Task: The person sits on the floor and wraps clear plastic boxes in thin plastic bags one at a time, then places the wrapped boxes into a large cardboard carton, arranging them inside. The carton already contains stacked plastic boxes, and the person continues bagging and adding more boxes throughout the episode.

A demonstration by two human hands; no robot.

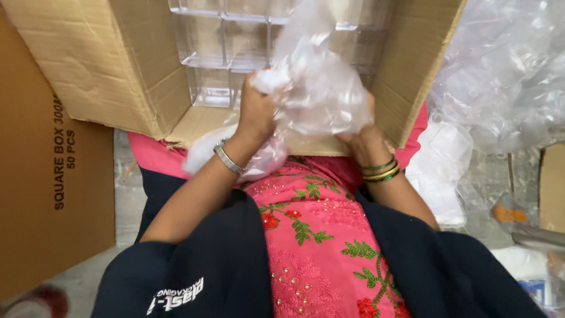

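My left hand is closed around the bunched top of a crumpled clear plastic bag. My right hand grips the same bag from below on its right side, mostly hidden behind the plastic. The bag hangs over the mouth of an open cardboard box that rests on my lap. Inside the box stand several clear square plastic containers stacked in rows. A metal bangle sits on my left wrist and green and gold bangles on my right.
A flat brown cardboard carton lies to the left. A heap of clear plastic wrapping fills the right side, with more white packaging below it. My lap shows pink embroidered cloth and a dark jacket.
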